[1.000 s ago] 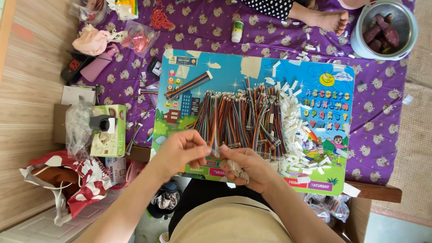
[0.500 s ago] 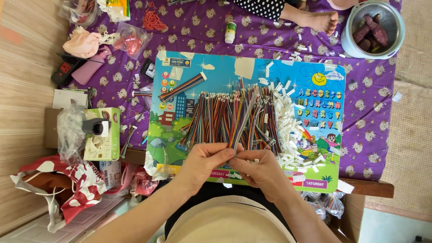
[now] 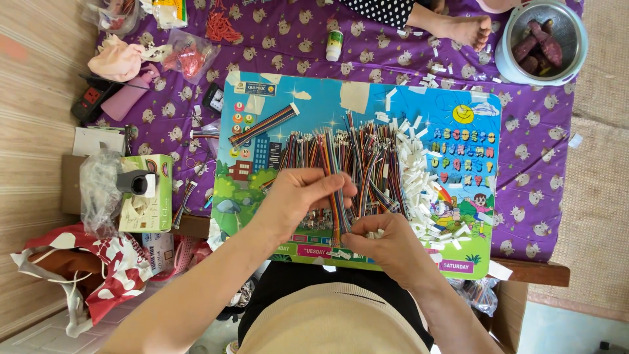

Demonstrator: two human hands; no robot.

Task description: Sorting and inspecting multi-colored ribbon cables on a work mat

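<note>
Both hands (image 3: 347,219) pinching coloured wires (image 3: 337,196)

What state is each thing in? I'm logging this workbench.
Left hand: fingers pinching a multicoloured wire strip.
Right hand: gripping the strip's lower end.
Wire pile: spread loose on the picture board.
Pot: uncovered, holding sweet potatoes.
White bottle: capped, lying down.

Glossy printed board (image 3: 458,216) – plastic-coated wires (image 3: 354,164) – on matt purple cloth (image 3: 544,170).
</note>
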